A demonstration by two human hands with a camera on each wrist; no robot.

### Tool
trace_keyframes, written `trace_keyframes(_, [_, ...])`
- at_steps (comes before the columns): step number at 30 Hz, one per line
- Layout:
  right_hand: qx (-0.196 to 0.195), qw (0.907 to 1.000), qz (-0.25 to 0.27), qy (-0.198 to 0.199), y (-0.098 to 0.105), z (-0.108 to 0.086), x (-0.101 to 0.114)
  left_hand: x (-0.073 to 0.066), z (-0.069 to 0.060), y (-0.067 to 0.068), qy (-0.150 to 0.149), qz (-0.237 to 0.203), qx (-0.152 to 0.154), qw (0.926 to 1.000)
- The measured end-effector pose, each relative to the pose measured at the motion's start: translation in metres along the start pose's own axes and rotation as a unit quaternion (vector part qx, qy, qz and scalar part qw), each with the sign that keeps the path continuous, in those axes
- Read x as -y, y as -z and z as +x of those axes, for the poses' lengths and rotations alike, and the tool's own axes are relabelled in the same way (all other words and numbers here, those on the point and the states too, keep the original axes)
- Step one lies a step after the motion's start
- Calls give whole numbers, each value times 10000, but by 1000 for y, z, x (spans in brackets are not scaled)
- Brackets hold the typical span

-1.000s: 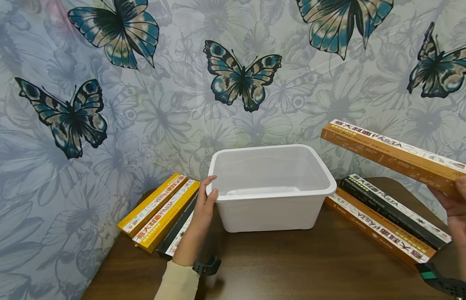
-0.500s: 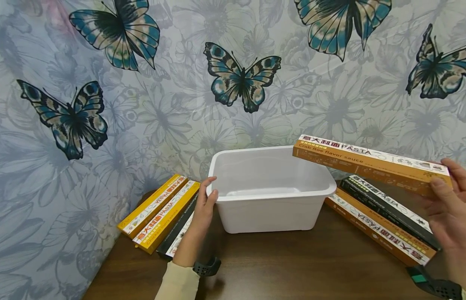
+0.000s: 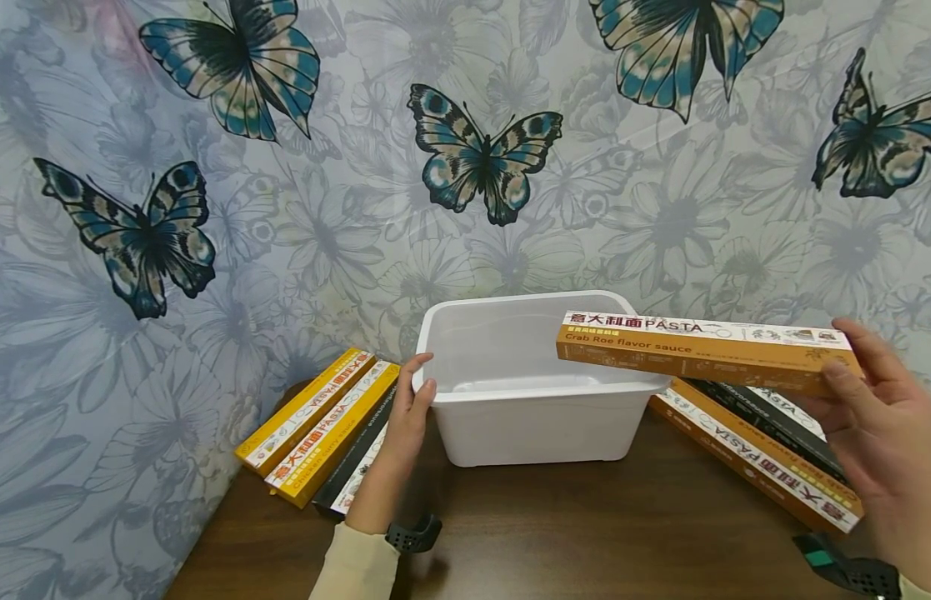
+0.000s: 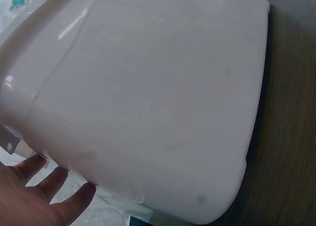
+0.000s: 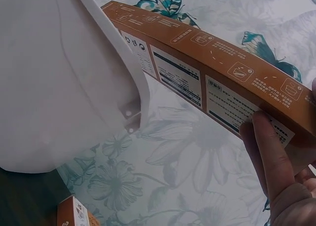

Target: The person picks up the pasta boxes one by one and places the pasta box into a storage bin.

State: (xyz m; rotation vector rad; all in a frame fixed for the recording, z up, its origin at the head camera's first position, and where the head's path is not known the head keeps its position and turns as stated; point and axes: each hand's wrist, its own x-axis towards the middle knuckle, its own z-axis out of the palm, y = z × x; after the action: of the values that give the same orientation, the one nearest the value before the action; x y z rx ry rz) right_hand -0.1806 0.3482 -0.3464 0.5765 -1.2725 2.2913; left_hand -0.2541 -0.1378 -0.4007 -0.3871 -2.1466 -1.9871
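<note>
A white plastic bin (image 3: 540,425) stands on the brown table, empty as far as its inside shows. The left hand (image 3: 408,412) grips its left rim; in the left wrist view the fingertips (image 4: 84,194) press against the bin's side (image 4: 148,97). The right hand (image 3: 878,425) pinches one end of an orange-brown pasta box (image 3: 690,346), whose other end hangs over the bin's right part, nearly level. From the right wrist view, the box (image 5: 197,67) passes behind the bin's rim (image 5: 116,48), with fingers of the right hand (image 5: 281,171) on its underside.
Left of the bin lie two yellow boxes (image 3: 307,408) (image 3: 333,433) and a black one (image 3: 352,475), side by side. At the right are orange-brown boxes (image 3: 758,458) and a black box (image 3: 780,425). Behind the table (image 3: 555,533) rises a butterfly-patterned backdrop (image 3: 322,208).
The right hand has carried the orange-brown box leftward and its far end down, from beside the bin to over its right side. The left hand has stayed on the rim.
</note>
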Motion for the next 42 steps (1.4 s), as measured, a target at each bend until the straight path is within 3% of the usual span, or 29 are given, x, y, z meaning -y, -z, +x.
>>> trace_keyframes(6, [-50, 9997, 17, -220, -5, 0, -4, -1, 0, -2, -85, 24, -75, 9999])
trace_keyframes(12, [210, 9990, 33, -387, -7, 7, -9, 1, 1, -3, -115, 11, -154, 9998])
trace_keyframes(31, [835, 9887, -673, -1046, -8, 38, -26, 4, -2, -1, -14, 47, -189, 9998])
trace_keyframes(37, [949, 9829, -1270, -937, -14, 46, -35, 5, -1, 0, -55, 66, -179, 9998])
trace_keyframes(42, [1049, 9695, -1994, -966, -19, 49, -42, 4, -1, -2, -124, 72, -160, 9998])
